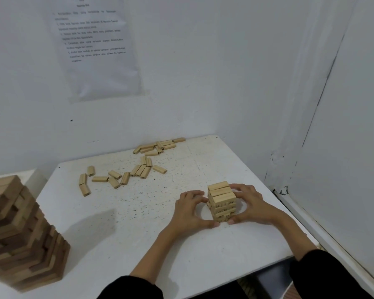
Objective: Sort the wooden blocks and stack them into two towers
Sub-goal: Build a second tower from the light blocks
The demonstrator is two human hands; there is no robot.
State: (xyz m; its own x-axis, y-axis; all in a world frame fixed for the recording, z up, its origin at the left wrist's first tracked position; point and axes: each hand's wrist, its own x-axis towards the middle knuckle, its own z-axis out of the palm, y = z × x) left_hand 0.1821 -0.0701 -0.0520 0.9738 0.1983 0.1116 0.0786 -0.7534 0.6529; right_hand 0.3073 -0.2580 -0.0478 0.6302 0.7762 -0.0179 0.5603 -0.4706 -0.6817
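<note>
Near edge: two black sleeves [324,275] come in from the bottom, forearms bare.

Near left: large tower [24,238] of darker, bigger wooden blocks, many layers, the layers somewhat skewed. It stands on the white table [181,244] and throws a shadow to its right.

Right of centre: small tower [221,200] of pale numbered blocks, a few layers high, three blocks across the top. Both hands cup it. Left hand [189,209]: fingers curled toward the tower's left side, thumb tip at the near base. Right hand [249,205]: fingers curved round the right side and far top edge, thumb tip at the near base. The two thumbs almost meet in front. Each hand is half closed round the stack, and neither holds a separate block.

Mid table, left of centre: scattered loose blocks [117,176], pale, lying flat, some side by side in a short row, well apart from the hands.

Far edge: a second pile of blocks [158,145], jumbled, close to the wall.

Table top is white, speckled and scuffed.

Room: white walls [225,72] meeting in a corner at far right, with a cracked seam. A printed sheet [95,46] is stuck on the far wall, its text too blurred to read.
</note>
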